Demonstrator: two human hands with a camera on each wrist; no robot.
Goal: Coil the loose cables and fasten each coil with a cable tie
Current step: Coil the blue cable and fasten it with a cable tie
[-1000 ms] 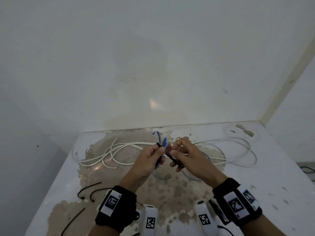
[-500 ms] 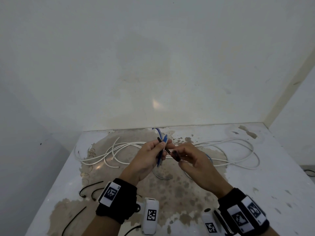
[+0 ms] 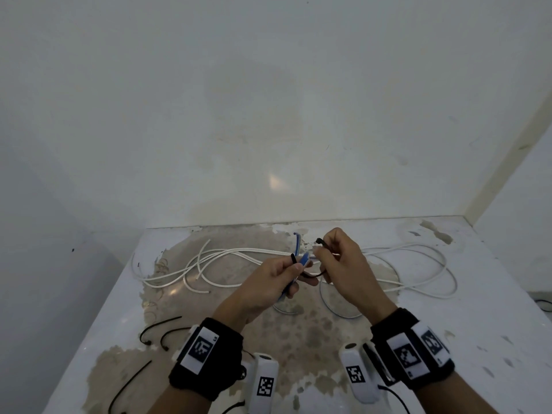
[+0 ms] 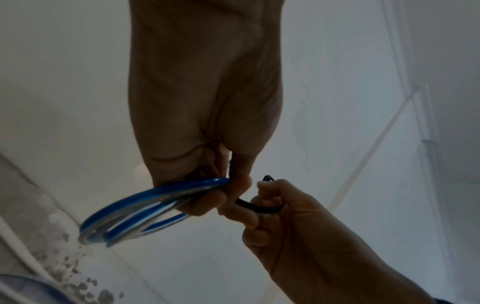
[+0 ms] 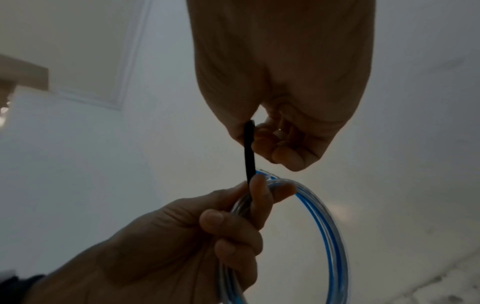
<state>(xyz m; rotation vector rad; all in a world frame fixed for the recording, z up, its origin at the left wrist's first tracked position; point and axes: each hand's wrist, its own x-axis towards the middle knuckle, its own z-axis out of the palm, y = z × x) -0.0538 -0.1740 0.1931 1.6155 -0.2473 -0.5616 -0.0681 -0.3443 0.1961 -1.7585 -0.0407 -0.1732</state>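
My left hand [image 3: 286, 271] grips a coiled blue cable [image 4: 145, 207] above the table; the coil [image 5: 330, 236] hangs in loops below the fingers. A black cable tie [image 3: 313, 274] runs from the left hand's fingers to my right hand [image 3: 327, 255], which pinches it with curled fingers. The tie [image 5: 249, 150] stands taut between the two hands, and its head end [image 3: 319, 241] sticks out above the right fingers. A long loose white cable [image 3: 227, 255] sprawls across the table behind the hands.
Three spare black cable ties [image 3: 158, 327] lie on the table's near left. The white table [image 3: 493, 339] has a worn brown patch in its middle. A white wall rises right behind it, and another wall stands at the right.
The right hand has lifted and pulled the tie's end up and to the right, bending the tie into a curve between the hands. The left hand keeps its hold on the coil.
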